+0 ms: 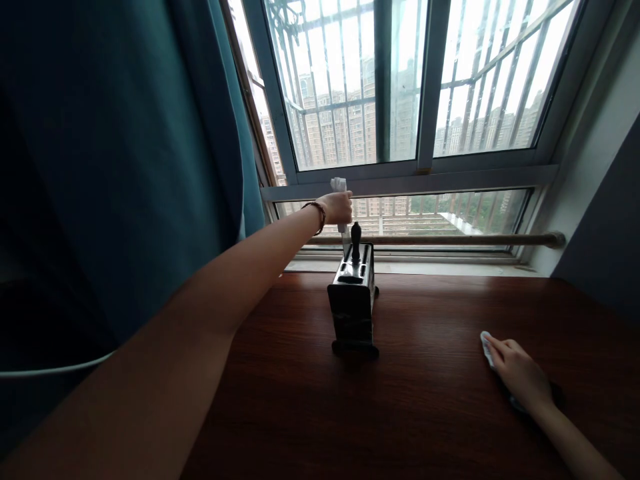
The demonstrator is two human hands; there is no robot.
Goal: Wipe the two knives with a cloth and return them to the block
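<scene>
A black knife block (353, 313) stands on the wooden table, with slots in its top. One black-handled knife (356, 239) is upright in it. My left hand (336, 207), with a bracelet at the wrist, reaches forward and is closed around the white handle of a knife (339, 183). That knife's blade points down at the far end of the block; whether its tip is inside a slot I cannot tell. At the right, my right hand (520, 377) rests low over the table, its fingers closed on a white cloth (486, 347), partly hidden by the palm.
The dark reddish wooden table (425, 400) reaches back to the window sill (450, 268). A horizontal rail (465, 240) runs in front of the barred window. Blue curtains (165, 133) hang at the left, and a wall (610, 220) bounds the right side.
</scene>
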